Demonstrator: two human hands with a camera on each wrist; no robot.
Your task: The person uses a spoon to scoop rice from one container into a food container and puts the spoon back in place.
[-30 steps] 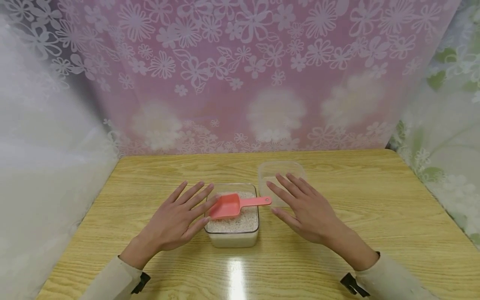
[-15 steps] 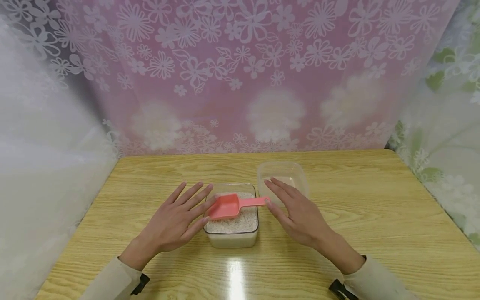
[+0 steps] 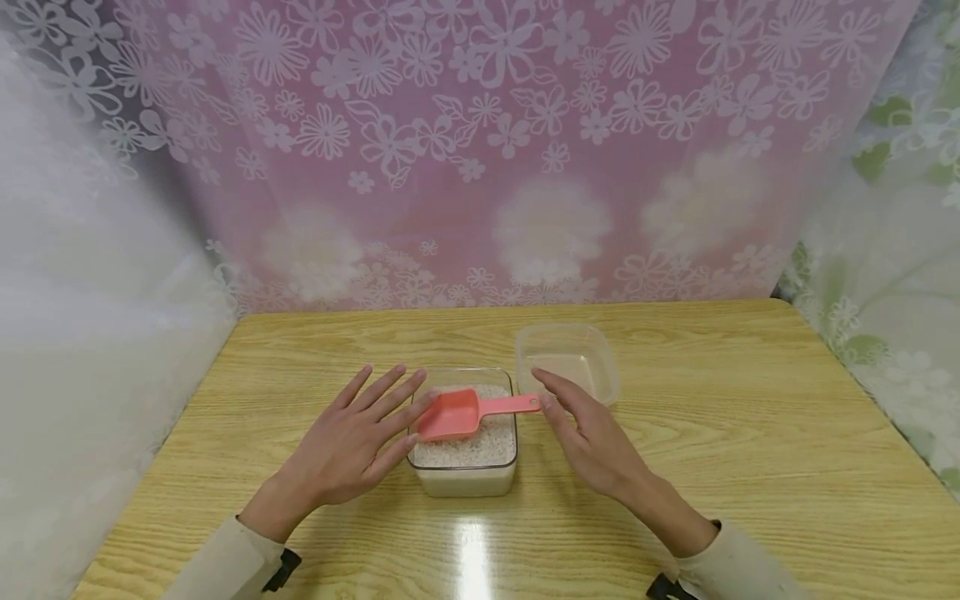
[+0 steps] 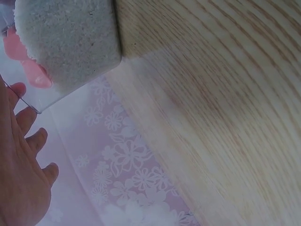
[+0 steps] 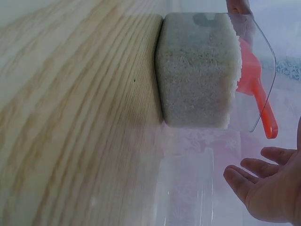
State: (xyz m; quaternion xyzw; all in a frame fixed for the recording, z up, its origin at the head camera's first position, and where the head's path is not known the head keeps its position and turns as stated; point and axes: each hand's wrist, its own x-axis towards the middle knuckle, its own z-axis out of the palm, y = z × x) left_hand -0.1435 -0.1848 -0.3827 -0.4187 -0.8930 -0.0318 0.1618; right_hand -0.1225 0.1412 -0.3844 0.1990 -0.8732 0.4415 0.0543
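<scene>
A clear container (image 3: 465, 482) filled with white rice (image 3: 491, 446) stands on the table. On the rice lies a pink scoop (image 3: 457, 413), its handle reaching over the container's right rim. My left hand (image 3: 337, 446) is spread at the container's left side, its fingertips close to the rim and the scoop's bowl; whether they touch cannot be told. Relaxed fingers of my right hand (image 3: 596, 446) hover near the end of the scoop's handle. In the right wrist view, a gap shows between that hand (image 5: 270, 188) and the scoop (image 5: 251, 70).
Behind my right hand, a translucent plastic box (image 3: 566, 337) sits on the wooden table (image 3: 712, 400), right of the rice container. A pink floral curtain (image 3: 487, 167) hangs at the table's far edge, with pale sheets on both sides.
My right hand has moved left and its fingers have drawn together, coming nearer the scoop's handle. More of the translucent box shows behind it. My left hand has stayed almost still.
</scene>
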